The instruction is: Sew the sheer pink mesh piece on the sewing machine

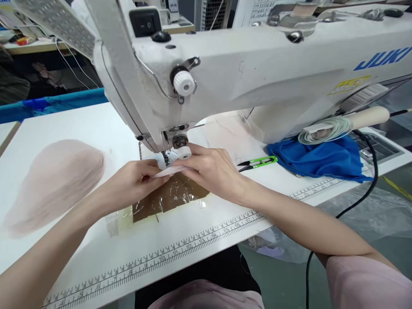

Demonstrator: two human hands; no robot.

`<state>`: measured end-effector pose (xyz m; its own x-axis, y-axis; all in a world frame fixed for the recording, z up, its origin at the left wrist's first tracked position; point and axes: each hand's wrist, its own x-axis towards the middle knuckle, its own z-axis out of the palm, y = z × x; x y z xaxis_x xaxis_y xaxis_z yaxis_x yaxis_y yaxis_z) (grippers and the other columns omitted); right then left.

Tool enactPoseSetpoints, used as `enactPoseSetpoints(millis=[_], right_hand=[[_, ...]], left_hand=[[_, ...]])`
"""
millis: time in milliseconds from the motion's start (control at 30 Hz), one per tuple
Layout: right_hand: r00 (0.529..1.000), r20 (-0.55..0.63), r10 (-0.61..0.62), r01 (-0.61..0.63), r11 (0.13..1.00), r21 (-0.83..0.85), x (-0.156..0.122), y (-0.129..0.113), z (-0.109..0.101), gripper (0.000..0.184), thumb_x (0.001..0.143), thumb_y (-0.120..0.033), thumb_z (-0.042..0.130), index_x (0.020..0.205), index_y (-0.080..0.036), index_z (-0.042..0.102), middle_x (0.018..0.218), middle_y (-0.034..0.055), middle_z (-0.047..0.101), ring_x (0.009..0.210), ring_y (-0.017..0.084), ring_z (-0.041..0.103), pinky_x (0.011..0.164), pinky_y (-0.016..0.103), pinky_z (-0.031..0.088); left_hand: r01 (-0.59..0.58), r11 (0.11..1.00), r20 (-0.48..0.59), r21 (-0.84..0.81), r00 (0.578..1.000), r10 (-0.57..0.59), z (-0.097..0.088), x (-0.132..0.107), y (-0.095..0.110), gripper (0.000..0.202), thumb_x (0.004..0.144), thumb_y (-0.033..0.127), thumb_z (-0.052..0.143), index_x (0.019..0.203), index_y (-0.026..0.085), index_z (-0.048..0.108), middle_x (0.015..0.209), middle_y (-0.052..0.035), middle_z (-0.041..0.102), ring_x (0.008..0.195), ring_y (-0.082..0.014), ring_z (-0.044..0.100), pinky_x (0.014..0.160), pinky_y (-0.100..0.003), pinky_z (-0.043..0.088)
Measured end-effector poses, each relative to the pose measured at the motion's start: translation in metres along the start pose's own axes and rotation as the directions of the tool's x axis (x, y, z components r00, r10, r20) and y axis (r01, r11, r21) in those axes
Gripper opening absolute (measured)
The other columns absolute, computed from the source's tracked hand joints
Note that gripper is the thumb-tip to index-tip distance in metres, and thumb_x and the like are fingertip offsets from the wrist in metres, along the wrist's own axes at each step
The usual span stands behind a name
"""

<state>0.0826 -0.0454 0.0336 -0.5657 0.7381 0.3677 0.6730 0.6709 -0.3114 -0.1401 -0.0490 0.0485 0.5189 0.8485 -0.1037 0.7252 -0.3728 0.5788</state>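
A narrow piece of sheer pale pink fabric [172, 171] stretches between my two hands, just in front of the presser foot [166, 159] of a white sewing machine [225, 64]. My left hand [137, 182] pinches its left end between thumb and fingers. On the other side my right hand [209, 169] grips the right end, close beside the needle area. Some of my right fingertips are hidden behind the fabric and machine head. Under the hands lies a brown patch [174, 193] covered with clear tape.
Sheer pink fabric [61, 180] lies on the table at left. Green thread snips [259, 162] rest right of my right hand, near blue cloth [322, 159] and an object wound with pale cord [325, 130]. A printed ruler [193, 249] runs along the front edge; a black cable [370, 184] hangs at right.
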Motion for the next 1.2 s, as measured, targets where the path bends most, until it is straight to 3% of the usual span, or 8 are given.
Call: enactPoseSetpoints(millis=[100, 200, 333, 400, 467, 600, 900, 1200], right_hand=[[0.998, 0.055, 0.007, -0.009, 0.999, 0.047, 0.0, -0.002, -0.003, 0.025, 0.099, -0.023, 0.05, 0.094, -0.02, 0.075, 0.083, 0.0019, 0.067, 0.061, 0.01, 0.052, 0.049, 0.023, 0.022], [0.99, 0.142, -0.011, 0.0, 0.997, 0.078, -0.002, -0.005, -0.007, 0.023, 0.096, -0.018, 0.052, 0.09, -0.019, 0.074, 0.08, 0.0001, 0.069, 0.063, 0.01, 0.054, 0.049, 0.025, 0.023], [0.963, 0.238, -0.122, 0.126, 0.992, 0.0, -0.007, -0.009, -0.004, 0.017, 0.088, -0.011, 0.063, 0.079, -0.018, 0.075, 0.082, 0.0024, 0.069, 0.081, 0.017, 0.059, 0.057, 0.028, 0.032], [0.955, 0.229, -0.191, 0.206, 0.978, -0.044, -0.01, -0.009, 0.0, 0.016, 0.085, -0.008, 0.065, 0.076, -0.017, 0.075, 0.093, 0.0048, 0.072, 0.096, 0.021, 0.06, 0.069, 0.031, 0.039], [0.948, 0.213, -0.237, 0.255, 0.965, -0.059, -0.011, -0.009, 0.005, 0.016, 0.087, -0.009, 0.064, 0.078, -0.017, 0.075, 0.098, 0.0051, 0.073, 0.102, 0.023, 0.059, 0.079, 0.034, 0.041], [0.939, 0.228, -0.256, 0.277, 0.959, -0.065, -0.013, -0.009, 0.009, 0.019, 0.091, -0.011, 0.059, 0.079, -0.016, 0.073, 0.09, 0.0031, 0.074, 0.094, 0.02, 0.062, 0.081, 0.035, 0.041], [0.941, 0.195, -0.277, 0.292, 0.955, -0.055, -0.012, -0.007, 0.011, 0.015, 0.089, -0.01, 0.062, 0.083, -0.016, 0.074, 0.093, 0.0025, 0.076, 0.094, 0.02, 0.064, 0.082, 0.035, 0.039], [0.957, 0.07, -0.282, 0.287, 0.953, -0.092, -0.006, 0.001, 0.02, 0.017, 0.089, -0.008, 0.06, 0.086, -0.016, 0.075, 0.094, 0.0009, 0.078, 0.093, 0.019, 0.065, 0.086, 0.033, 0.037]], left_hand=[[-0.017, 0.993, -0.001, -0.115, 1.0, 0.017, 0.0, -0.005, 0.001, 0.048, 0.096, 0.048, 0.047, 0.061, 0.02, 0.061, 0.066, 0.0008, 0.045, 0.054, -0.01, 0.044, 0.047, -0.025, 0.037], [-0.149, 0.988, -0.089, -0.046, 0.985, 0.145, 0.01, -0.013, 0.001, 0.047, 0.1, 0.041, 0.042, 0.062, 0.019, 0.059, 0.066, 0.001, 0.045, 0.053, -0.0091, 0.043, 0.047, -0.024, 0.037], [-0.345, 0.843, -0.196, 0.414, 0.87, 0.452, 0.035, -0.028, 0.0, 0.029, 0.1, 0.025, 0.045, 0.092, 0.02, 0.073, 0.075, -0.0026, 0.059, 0.065, -0.0142, 0.054, 0.061, -0.03, 0.044], [-0.312, 0.692, -0.214, 0.651, 0.8, 0.561, 0.046, -0.036, 0.001, 0.022, 0.096, 0.019, 0.051, 0.1, 0.018, 0.073, 0.079, -0.004, 0.067, 0.074, -0.0182, 0.059, 0.07, -0.035, 0.045], [-0.252, 0.586, -0.214, 0.77, 0.764, 0.609, 0.053, -0.042, 0.003, 0.02, 0.093, 0.013, 0.056, 0.107, 0.016, 0.071, 0.095, -0.0056, 0.074, 0.09, -0.0221, 0.064, 0.08, -0.038, 0.045], [-0.247, 0.577, -0.166, 0.779, 0.806, 0.568, 0.056, -0.048, 0.005, 0.027, 0.096, 0.013, 0.051, 0.119, 0.013, 0.065, 0.125, -0.0094, 0.069, 0.115, -0.0248, 0.063, 0.094, -0.042, 0.043], [-0.258, 0.635, -0.166, 0.728, 0.833, 0.529, 0.054, -0.048, 0.001, 0.028, 0.097, 0.014, 0.049, 0.12, 0.013, 0.066, 0.123, -0.0132, 0.069, 0.115, -0.0275, 0.066, 0.11, -0.052, 0.036], [-0.238, 0.678, -0.236, 0.695, 0.816, 0.528, 0.05, -0.035, -0.006, 0.03, 0.096, 0.014, 0.051, 0.122, 0.013, 0.065, 0.12, -0.0138, 0.071, 0.11, -0.026, 0.069, 0.118, -0.055, 0.026]])
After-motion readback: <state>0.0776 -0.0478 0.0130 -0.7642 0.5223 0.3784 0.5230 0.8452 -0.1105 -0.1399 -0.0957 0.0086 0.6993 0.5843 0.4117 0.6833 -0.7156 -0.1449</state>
